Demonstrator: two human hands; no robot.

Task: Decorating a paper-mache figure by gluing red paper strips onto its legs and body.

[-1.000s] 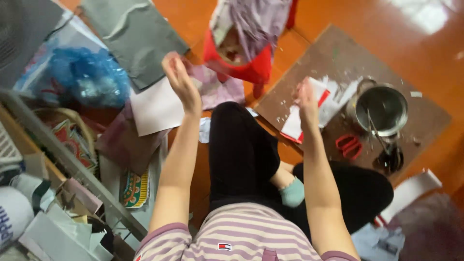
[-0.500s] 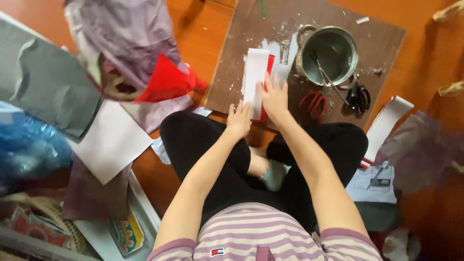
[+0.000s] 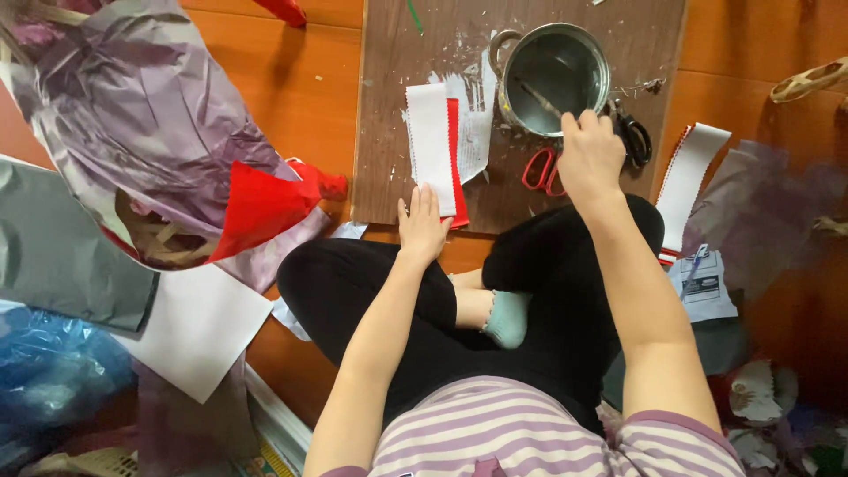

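We take the brown board (image 3: 397, 132) on the orange floor as our landmark. At its far right stands the steel pot (image 3: 553, 78), a thin stick leaning inside. At the board's middle lies the white paper strip (image 3: 430, 146) over a red strip (image 3: 454, 159). Our left hand (image 3: 422, 228) rests at the board's near edge, fingers together and flat on the white strip's near end. Our right hand (image 3: 590, 157) reaches the pot's near rim; its fingers curl under, so we cannot tell their grip. Red-handled scissors (image 3: 541, 170) lie just left of that hand.

One view is given, worn on the head, aimed steeply down and close over the lap, board (image 3: 521, 115) and floor (image 3: 309, 97).
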